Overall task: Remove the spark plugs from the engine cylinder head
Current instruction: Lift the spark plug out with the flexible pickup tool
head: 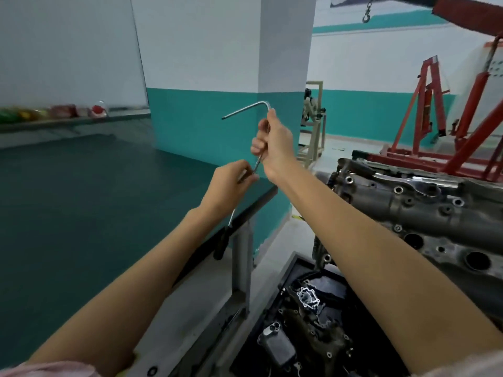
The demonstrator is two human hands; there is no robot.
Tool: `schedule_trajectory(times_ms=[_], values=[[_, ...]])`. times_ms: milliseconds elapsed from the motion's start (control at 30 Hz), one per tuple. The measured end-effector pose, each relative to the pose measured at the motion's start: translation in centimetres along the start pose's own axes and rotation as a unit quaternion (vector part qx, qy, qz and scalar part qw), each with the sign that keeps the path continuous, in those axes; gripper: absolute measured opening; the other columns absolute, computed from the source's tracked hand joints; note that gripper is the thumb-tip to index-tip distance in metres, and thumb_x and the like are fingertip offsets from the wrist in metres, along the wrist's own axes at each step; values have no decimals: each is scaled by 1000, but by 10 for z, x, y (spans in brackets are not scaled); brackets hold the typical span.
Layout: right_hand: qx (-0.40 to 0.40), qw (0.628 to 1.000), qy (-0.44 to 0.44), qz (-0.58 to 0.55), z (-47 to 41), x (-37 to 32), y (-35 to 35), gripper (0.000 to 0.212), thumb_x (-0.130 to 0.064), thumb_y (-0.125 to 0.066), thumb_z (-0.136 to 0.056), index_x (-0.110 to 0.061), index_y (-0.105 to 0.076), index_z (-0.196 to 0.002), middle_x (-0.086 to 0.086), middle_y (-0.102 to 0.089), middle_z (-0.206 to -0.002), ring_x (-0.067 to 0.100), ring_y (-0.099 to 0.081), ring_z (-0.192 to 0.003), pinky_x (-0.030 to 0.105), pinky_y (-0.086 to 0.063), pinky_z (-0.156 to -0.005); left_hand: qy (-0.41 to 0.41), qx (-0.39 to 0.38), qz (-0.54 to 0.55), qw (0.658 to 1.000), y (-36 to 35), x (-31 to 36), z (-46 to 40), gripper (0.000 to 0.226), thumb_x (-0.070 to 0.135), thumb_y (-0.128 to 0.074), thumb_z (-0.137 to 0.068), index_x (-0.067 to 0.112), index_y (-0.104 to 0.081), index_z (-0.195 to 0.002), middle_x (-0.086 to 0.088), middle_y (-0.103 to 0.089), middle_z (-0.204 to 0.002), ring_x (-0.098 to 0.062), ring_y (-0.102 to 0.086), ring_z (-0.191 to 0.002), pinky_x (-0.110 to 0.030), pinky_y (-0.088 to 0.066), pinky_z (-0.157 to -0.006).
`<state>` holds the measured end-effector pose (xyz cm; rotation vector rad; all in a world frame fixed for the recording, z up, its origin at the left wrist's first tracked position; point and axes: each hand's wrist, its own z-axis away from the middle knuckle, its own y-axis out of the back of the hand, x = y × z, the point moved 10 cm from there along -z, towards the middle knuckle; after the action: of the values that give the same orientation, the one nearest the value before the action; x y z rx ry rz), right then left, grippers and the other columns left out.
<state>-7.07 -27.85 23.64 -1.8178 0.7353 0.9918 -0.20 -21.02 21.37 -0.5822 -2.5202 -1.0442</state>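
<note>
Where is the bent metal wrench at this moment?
Head view, centre: the L-shaped wrench is raised between table and engine, held by both hands.

No text, label, brand or number can be read anywhere here.

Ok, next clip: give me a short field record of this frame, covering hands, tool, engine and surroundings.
right hand: grips the upright shank of the L-shaped wrench, just below its bend
left hand: pinches the lower end of the wrench; what sits on that end is hidden
wrench position: held up in the air, left of the engine
engine: at right, open round wells on top
bench: green-topped, at left
tray: black, below the engine, holding engine parts
hoist: red, behind the engine
</note>
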Motion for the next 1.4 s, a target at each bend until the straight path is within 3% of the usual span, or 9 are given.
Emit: schedule_trajectory(times_ms=[233, 300, 433, 600, 700, 833, 1000, 1167, 1400], values=[[-147, 927, -58, 341, 14, 111, -17, 33, -17, -36, -99, -4, -48, -127, 9, -54, -124, 17, -50, -109, 21, -38, -90, 152, 89, 34, 984, 34, -85, -23, 19, 18, -60, -88, 1, -57, -78, -11, -58, -74, -20, -45, -65, -29, -30, -60], [-202, 900, -103, 374, 39, 162, -14, 30, -19, -40, -99, -2, -48, -123, 6, -55, -114, 20, -48, -112, 28, -33, -99, 191, 75, 60, 977, 28, -112, -24, 22, 18, -57, -90, -2, -60, -83, -6, -62, -74, -13, -46, -59, -27, -34, -60], [-273, 842, -232, 403, 84, 241, -10, 34, -34, -38, -99, -5, -44, -114, 12, -55, -110, 22, -51, -106, 29, -37, -88, 220, 57, 135, 964, 25, -146, -23, 17, 16, -55, -92, 4, -62, -82, 4, -59, -67, -9, -42, -51, -24, -38, -54], [-232, 876, -207, 369, 93, 263, -14, 47, -37, -42, -97, -2, -42, -128, 7, -59, -104, 16, -54, -87, 29, -46, -80, 262, 62, 179, 946, 28, -181, -19, 12, 15, -53, -94, 10, -63, -93, 2, -63, -72, -10, -40, -49, -20, -38, -49], [-213, 884, -179, 375, 83, 261, -16, 42, -38, -46, -95, 2, -52, -107, 17, -62, -101, 20, -63, -88, 36, -52, -80, 293, -15, 117, 949, 9, -199, -3, 10, 15, -58, -91, 9, -62, -98, -4, -57, -76, -15, -43, -55, -22, -40, -51], [-166, 909, -212, 319, 70, 254, -17, 34, -35, -48, -95, -4, -51, -81, 11, -57, -78, 11, -59, -50, 21, -48, -38, 323, -128, 23, 937, -13, -216, 30, 18, 19, -69, -83, 3, -66, -91, -9, -56, -74, -16, -45, -54, -25, -39, -51], [-145, 908, -202, 338, 59, 253, -35, 30, -23, -46, -95, 2, -60, -105, 18, -58, -94, 32, -60, -75, 26, -51, -42, 392, -311, -105, 859, -38, -227, 68, 29, 27, -69, -80, 0, -59, -75, -14, -51, -61, -22, -43, -47, -24, -35, -43], [-193, 912, -217, 289, 61, 256, -54, 37, -27, -60, -89, -2, -56, -116, 8, -58, -100, 19, -54, -85, 22, -45, -58, 359, -274, -191, 871, -26, -236, 53, 25, 25, -69, -79, 4, -57, -72, -9, -55, -72, -23, -51, -69, -27, -38, -49], [-305, 748, -38, 589, 61, 264, -69, 49, -39, -55, -90, -1, -46, -120, 18, -44, -120, 31, -43, -110, 36, -38, -93, 328, -208, -243, 889, -10, -271, 45, 20, 24, -67, -83, 9, -60, -94, -10, -61, -100, -24, -53, -88, -35, -45, -73]])
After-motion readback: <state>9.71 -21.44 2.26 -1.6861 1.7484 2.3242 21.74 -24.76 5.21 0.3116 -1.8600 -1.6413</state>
